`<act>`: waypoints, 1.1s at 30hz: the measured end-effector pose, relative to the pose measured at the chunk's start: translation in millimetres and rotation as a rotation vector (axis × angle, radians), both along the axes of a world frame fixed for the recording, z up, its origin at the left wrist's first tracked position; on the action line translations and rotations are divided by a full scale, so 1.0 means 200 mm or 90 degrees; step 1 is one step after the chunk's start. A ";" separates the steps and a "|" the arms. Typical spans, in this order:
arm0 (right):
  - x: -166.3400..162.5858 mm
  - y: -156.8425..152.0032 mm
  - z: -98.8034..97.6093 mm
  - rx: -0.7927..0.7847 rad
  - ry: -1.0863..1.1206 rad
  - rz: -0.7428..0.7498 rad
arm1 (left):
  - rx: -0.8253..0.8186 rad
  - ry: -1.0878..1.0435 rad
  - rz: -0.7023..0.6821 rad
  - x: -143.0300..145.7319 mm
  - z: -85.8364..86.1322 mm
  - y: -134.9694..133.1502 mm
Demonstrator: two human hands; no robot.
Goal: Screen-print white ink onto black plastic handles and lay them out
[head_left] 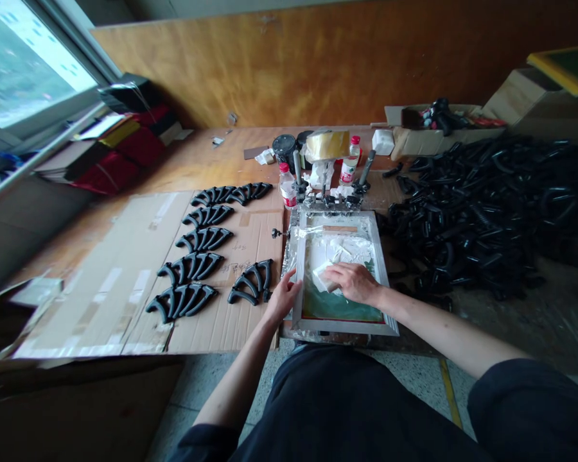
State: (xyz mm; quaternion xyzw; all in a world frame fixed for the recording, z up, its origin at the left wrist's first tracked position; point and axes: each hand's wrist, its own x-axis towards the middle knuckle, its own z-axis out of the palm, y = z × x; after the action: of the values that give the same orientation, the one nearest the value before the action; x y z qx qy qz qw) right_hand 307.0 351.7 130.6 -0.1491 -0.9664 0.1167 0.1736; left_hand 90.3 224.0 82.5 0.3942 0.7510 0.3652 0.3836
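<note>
A metal-framed printing screen [382, 269] lies on the bench in front of me, its mesh green with white smears. My right hand [354, 282] rests on the mesh, its fingers closed on a white cloth [324, 276] pressed to the screen. At the frame's left rail, my left hand [283, 298] grips the edge with curled fingers. Rows of curved black plastic parts [192, 266] lie on flattened cardboard [125, 301] to the left of the screen.
A big heap of black curved parts [491, 212] fills the bench on the right. Behind the screen stand two small bottles [288, 186], dark pots and a tape roll [327, 145]. Cardboard boxes [433, 138] sit at the back right, red and black stacks [120, 154] by the window.
</note>
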 end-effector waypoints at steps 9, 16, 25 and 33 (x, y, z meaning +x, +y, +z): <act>-0.13 0.22 0.26 -0.063 0.020 -0.205 | 0.024 -0.088 -0.008 0.01 0.20 -0.01; 0.16 0.65 0.43 -0.103 0.165 -0.468 | 0.177 -0.182 0.052 0.04 0.66 0.07; 0.15 0.25 -0.16 -0.169 -0.011 -0.341 | 0.432 -0.245 0.067 0.12 0.90 0.36; -0.14 -0.07 -0.02 -0.137 -0.116 -0.304 | -0.023 -0.441 -0.006 0.33 0.39 0.01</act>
State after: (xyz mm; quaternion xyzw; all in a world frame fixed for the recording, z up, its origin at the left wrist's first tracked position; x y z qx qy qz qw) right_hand 279.2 338.2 125.9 -0.3999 -0.8977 0.1606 0.0914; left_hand 156.8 226.4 160.3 0.2437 0.5806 0.4622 0.6244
